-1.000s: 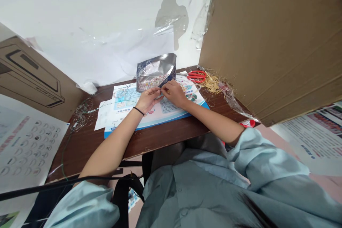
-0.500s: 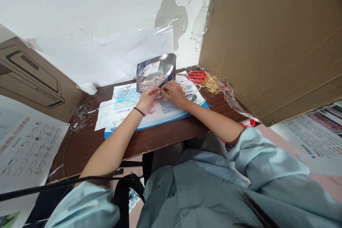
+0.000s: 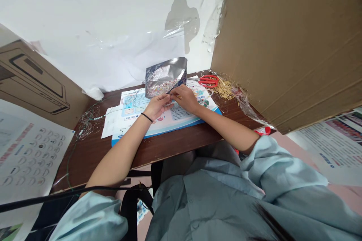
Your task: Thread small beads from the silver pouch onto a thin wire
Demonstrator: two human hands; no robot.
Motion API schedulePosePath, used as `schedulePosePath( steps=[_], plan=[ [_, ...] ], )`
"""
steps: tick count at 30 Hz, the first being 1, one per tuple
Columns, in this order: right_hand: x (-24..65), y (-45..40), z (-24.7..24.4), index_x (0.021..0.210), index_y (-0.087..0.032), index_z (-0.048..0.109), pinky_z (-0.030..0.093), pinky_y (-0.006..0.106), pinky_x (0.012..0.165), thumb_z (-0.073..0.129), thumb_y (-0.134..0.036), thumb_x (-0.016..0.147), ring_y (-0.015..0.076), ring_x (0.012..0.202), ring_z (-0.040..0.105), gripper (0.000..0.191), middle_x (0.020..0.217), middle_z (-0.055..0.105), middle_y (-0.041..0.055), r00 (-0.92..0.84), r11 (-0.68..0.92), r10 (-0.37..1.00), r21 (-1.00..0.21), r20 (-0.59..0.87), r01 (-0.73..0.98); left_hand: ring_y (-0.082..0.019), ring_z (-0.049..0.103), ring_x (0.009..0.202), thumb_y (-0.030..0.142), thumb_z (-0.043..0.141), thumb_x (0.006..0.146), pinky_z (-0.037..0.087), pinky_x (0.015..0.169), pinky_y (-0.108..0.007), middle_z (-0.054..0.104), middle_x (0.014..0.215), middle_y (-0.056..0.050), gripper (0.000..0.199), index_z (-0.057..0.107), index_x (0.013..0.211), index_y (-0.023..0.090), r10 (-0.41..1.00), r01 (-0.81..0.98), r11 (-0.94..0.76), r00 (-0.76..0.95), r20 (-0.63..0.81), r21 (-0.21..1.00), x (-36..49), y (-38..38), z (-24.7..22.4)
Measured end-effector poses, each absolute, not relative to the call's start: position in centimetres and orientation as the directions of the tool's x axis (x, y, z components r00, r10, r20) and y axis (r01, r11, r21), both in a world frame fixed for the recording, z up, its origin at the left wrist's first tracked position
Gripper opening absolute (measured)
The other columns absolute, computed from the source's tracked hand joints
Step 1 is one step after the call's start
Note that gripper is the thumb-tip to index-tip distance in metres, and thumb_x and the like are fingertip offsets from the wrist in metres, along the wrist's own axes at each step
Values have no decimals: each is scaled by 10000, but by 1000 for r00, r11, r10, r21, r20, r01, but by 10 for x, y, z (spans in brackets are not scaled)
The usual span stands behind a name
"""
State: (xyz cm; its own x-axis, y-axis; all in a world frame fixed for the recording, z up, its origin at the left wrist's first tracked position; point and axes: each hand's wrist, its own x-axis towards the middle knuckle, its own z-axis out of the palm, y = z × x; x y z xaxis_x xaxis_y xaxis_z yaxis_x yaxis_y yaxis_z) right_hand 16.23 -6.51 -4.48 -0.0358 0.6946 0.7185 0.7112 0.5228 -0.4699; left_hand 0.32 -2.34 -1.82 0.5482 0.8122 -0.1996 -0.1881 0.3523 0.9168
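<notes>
My left hand (image 3: pixel 158 107), with a black band at its wrist, is pinched closed over the printed sheet (image 3: pixel 132 120). Right beside it my right hand (image 3: pixel 185 98) is closed too, its fingertips meeting the left ones. Whatever lies between the fingers is too small to make out. Just behind the hands sits a silvery bag (image 3: pixel 166 77) with many tiny pale and pink beads showing in it. A thin line strung with white beads (image 3: pixel 98 117) lies on the left of the table.
Red-handled scissors (image 3: pixel 208 81) lie at the right, beside a heap of thin golden sticks (image 3: pixel 224 89). Tangled clear thread (image 3: pixel 87 120) covers the table's left side. Cardboard walls (image 3: pixel 283 45) and a printed carton (image 3: pixel 36 79) flank the brown table (image 3: pixel 164 148).
Both hands keep nearly the same pose, fingertips together in front of the bag. The whole view has shifted very slightly.
</notes>
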Motion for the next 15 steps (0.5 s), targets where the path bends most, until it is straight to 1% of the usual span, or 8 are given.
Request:
schedulePosePath(
  steps=[5, 9, 12, 15],
  plan=[
    [162, -65, -43, 871, -203, 668, 432, 348, 830, 562, -149, 917, 201, 886, 547, 128, 859, 660, 48, -88, 537, 691, -428, 717, 727, -95, 599, 652, 135, 796, 739, 569, 739, -271, 627, 654, -2, 143, 660, 693, 129, 813, -161, 378, 529, -244, 912, 3, -25, -14],
    [161, -68, -40, 860, -210, 668, 430, 348, 821, 565, -174, 921, 202, 876, 538, 125, 849, 652, 46, -73, 522, 706, -447, 705, 726, -100, 602, 668, 145, 791, 743, 570, 760, -288, 645, 680, -20, 158, 650, 673, 128, 826, -166, 370, 509, -242, 914, 3, -26, -14],
    [160, -69, -38, 858, -202, 666, 428, 344, 813, 564, -172, 918, 198, 865, 529, 122, 855, 651, 48, -61, 519, 711, -465, 700, 718, -109, 603, 696, 175, 804, 733, 566, 757, -298, 644, 706, -24, 159, 661, 686, 126, 839, -157, 319, 506, -202, 935, 2, -25, -17],
    [159, -69, -39, 850, -199, 664, 430, 337, 807, 575, -188, 918, 193, 856, 526, 112, 850, 646, 46, -61, 517, 712, -464, 700, 719, -131, 603, 744, 269, 834, 705, 561, 712, -285, 633, 724, -21, 200, 692, 731, 131, 853, -106, 193, 509, -113, 975, 0, -22, -21]
  ],
)
